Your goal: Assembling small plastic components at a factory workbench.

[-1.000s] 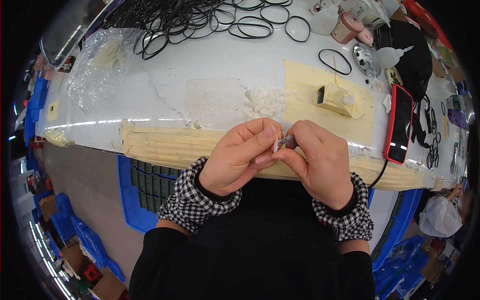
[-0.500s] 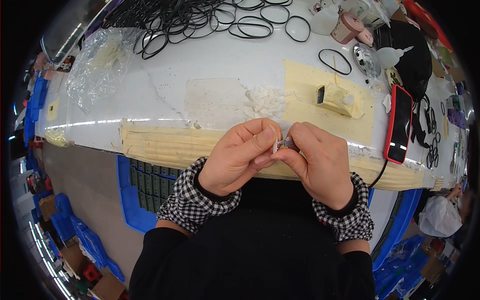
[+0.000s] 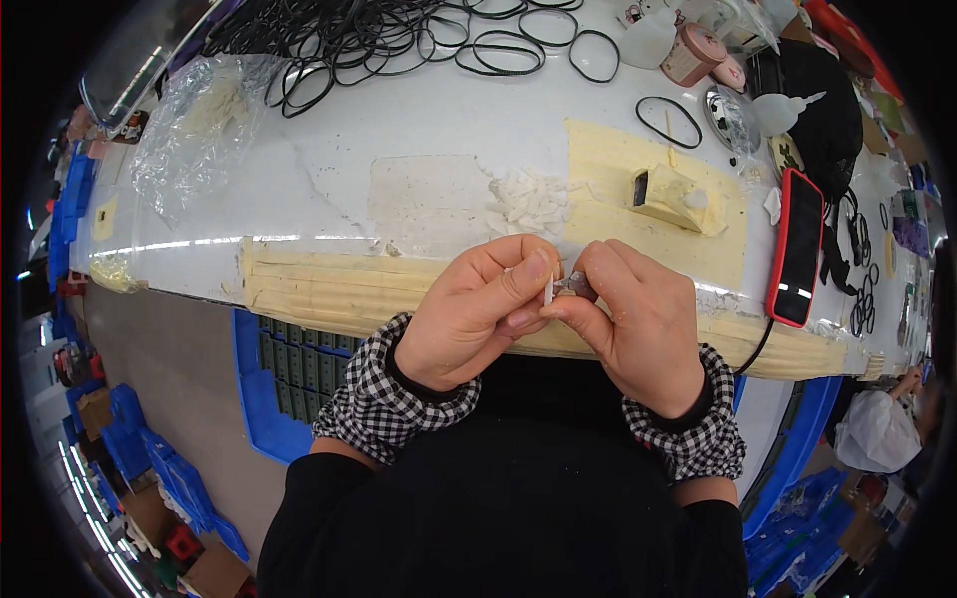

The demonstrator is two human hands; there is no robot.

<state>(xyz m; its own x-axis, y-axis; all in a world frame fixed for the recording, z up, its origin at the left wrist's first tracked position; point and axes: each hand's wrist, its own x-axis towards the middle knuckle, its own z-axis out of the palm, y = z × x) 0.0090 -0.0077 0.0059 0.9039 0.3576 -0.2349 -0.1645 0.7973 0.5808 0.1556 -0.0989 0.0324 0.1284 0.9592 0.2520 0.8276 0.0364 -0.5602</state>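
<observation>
Both hands meet at the table's near edge. My left hand [image 3: 474, 311] is closed, with thumb and forefinger pinching a small thin white piece [image 3: 548, 290]. Against its right side, my right hand [image 3: 640, 329] pinches a small dark grey piece [image 3: 579, 286] that looks like metal or a blade; its exact kind is too small to make out. The fingers hide most of both pieces. Just beyond the hands lies a heap of white shavings or scraps [image 3: 526, 202]. To its right, a tape-wrapped yellowish block [image 3: 673, 202] with a dark end rests on yellow tape [image 3: 603, 164].
Black rubber loops [image 3: 498, 55] pile up at the back, near a clear plastic bag [image 3: 189, 135]. A red-cased phone [image 3: 797, 249] with a cable lies at right. Yellow tape pads the table edge [image 3: 319, 284]. Below stands a blue crate [image 3: 261, 414] of dark green parts.
My right fingers have shifted very slightly upward around the grey piece. My left hand and the things on the table look the same.
</observation>
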